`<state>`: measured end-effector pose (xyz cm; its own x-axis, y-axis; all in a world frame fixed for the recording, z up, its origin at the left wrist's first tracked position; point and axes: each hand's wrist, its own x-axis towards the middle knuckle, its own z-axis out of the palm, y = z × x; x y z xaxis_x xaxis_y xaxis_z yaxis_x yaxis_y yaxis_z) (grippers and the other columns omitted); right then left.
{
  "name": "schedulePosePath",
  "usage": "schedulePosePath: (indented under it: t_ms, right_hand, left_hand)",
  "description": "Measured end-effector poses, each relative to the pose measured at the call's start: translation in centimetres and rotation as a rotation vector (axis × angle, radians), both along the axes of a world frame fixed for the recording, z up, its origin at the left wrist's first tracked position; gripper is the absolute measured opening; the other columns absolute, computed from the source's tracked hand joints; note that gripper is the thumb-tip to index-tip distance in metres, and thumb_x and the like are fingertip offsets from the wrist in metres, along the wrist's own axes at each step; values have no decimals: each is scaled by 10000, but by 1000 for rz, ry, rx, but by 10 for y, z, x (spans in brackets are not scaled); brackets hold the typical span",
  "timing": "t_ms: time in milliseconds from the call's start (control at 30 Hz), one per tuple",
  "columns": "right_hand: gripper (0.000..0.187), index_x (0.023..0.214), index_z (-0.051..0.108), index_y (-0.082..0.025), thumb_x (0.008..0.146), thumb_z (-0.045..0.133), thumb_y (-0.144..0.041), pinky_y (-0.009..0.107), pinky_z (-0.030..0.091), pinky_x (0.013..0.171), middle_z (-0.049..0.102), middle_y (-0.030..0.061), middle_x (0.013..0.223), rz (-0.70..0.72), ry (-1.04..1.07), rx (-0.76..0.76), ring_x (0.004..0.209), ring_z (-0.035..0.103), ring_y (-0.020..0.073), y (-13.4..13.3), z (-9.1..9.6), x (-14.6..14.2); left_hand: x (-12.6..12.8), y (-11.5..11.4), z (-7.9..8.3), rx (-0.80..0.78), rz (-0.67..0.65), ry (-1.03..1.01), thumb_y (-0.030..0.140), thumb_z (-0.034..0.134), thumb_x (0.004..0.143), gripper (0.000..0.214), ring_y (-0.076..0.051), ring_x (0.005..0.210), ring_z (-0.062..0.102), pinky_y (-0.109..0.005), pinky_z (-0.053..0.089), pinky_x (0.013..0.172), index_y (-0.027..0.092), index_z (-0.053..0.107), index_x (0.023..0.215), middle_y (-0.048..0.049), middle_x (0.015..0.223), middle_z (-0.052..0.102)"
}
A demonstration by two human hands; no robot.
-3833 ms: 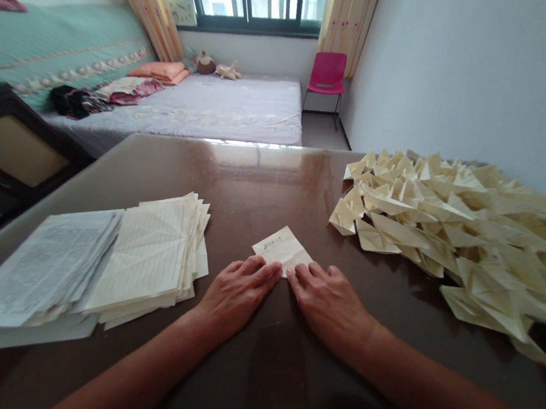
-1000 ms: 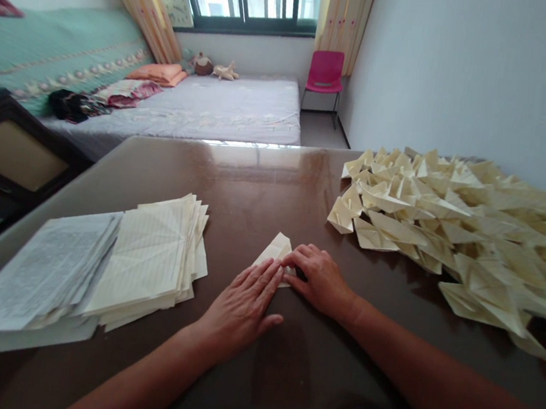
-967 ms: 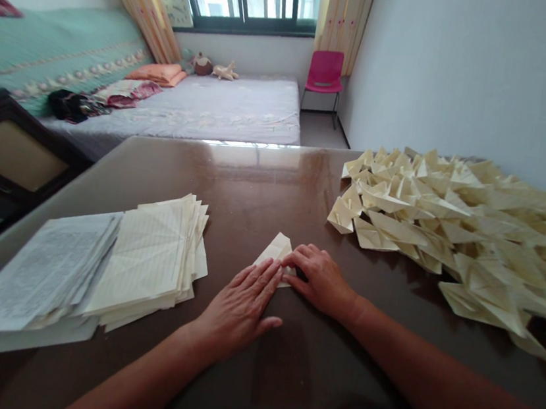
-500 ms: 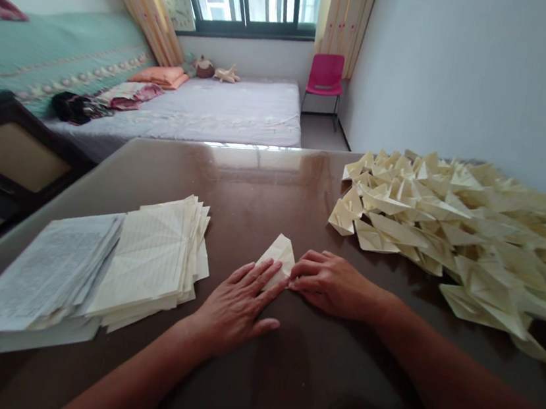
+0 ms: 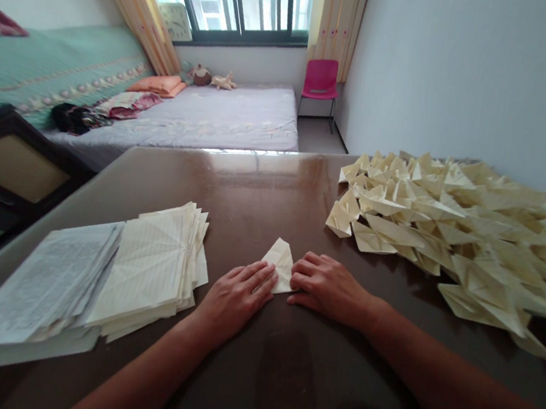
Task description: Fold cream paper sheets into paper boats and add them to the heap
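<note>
At twelve o'clock I see a cream triangular folded paper, long axis twelve to six; my left hand lies unclenched over its eight-o'clock side, my curled right hand touches its four-o'clock edge, whether pinching I cannot tell.

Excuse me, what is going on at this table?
Someone is handling a small folded paper on the brown table. The left hand lies over its left side; the right hand is at its right edge. A stack of sheets lies to the left, and folded paper pieces are heaped to the right.
</note>
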<state>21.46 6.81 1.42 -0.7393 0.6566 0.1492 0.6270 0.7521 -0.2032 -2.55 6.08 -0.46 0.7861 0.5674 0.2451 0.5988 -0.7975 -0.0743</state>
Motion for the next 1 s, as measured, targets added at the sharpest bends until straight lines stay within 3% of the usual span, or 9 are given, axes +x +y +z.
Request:
schedulePosePath:
  t_ms: [167,333,400,467,533,600,767,1000]
  right_hand:
    - [196,1012,627,-237,930,511,-373,332,357,739,660,35,943,-87,-62,124,912,526,208,-8,-3,-16]
    - [128,993,651,-213,903,560,-207,313,389,745,671,47,977,-109,-54,125,909,543,198,-5,-8,-14]
    - [136,986,660,-208,911,546,-198,322,409,784,681,49,994,-113,34,117,900,558,191,2,-13,-7]
    - [158,979,664,-196,927,514,-194,325,432,816,693,52,996,-128,174,86,892,575,181,10,-18,0]
    - [168,981,661,-194,932,500,-194,318,456,837,701,51,1005,-127,329,20,909,592,172,18,-23,6]
    - [163,998,657,-202,927,511,-205,312,474,852,704,44,1020,-110,460,-53,936,604,166,24,-28,8]
    - [167,1017,667,-217,920,530,-223,308,494,860,707,42,1034,-47,590,-150,953,610,157,30,-34,3]
    - [293,1058,690,-228,898,471,-118,338,452,879,683,59,1063,-26,315,-32,955,537,178,24,-23,5]
  left_hand:
    - [8,0,1,152,-39,-22,182,468,945,199,-203,1007,639,-304,488,770,150,602,1088,-75,1073,694]
    - [8,0,5,52,-2,-208,213,514,925,119,-152,816,661,-267,506,723,180,614,980,-9,826,703]
    - [1,5,5,-21,70,-322,184,490,925,181,-153,900,648,-279,518,815,178,600,1069,-27,926,703]
    - [-7,11,4,-95,109,-364,104,425,916,334,-179,1124,570,-328,477,971,164,539,1224,-71,1168,646]
    - [-13,16,2,-183,76,-317,59,399,880,475,-218,1316,407,-402,393,1085,159,450,1341,-89,1381,502]
    - [-16,19,-1,-247,32,-256,75,420,871,530,-238,1380,309,-439,348,1122,167,396,1392,-83,1467,402]
    - [-12,18,-4,-153,-40,-231,190,415,959,371,-201,1264,467,-391,436,1055,211,494,1320,-62,1334,556]
    - [0,3,6,17,44,81,155,443,940,348,-254,1089,553,-383,540,820,125,526,1276,-113,1275,587]
